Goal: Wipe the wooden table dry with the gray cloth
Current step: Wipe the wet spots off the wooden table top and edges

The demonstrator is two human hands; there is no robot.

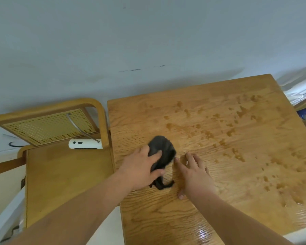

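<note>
The gray cloth (162, 152) is found bunched on the wooden table (219, 147), near the table's left edge, with a dark tail of fabric trailing toward 6 o'clock. It is covered and gripped by the left hand (141, 169), whose fingers are curled over the bundle from the 7 o'clock side; the thumb is seen pressed against the cloth's lower part. The right hand (193, 172) is laid flat on the tabletop just beside the cloth, at its 4 o'clock, with fingers spread wide and nothing held; its fingertips (188, 155) are noted close to the cloth's edge, though contact cannot be confirmed. Water droplets (233, 131) and wet patches are observed scattered over the table surface from 12 to 4 o'clock of the cloth, and a glossy wet film is visible along the near edge. At 9 o'clock of the table a wooden chair (64, 175) is recorded, with a white device (85, 143) lying on its seat.
</note>
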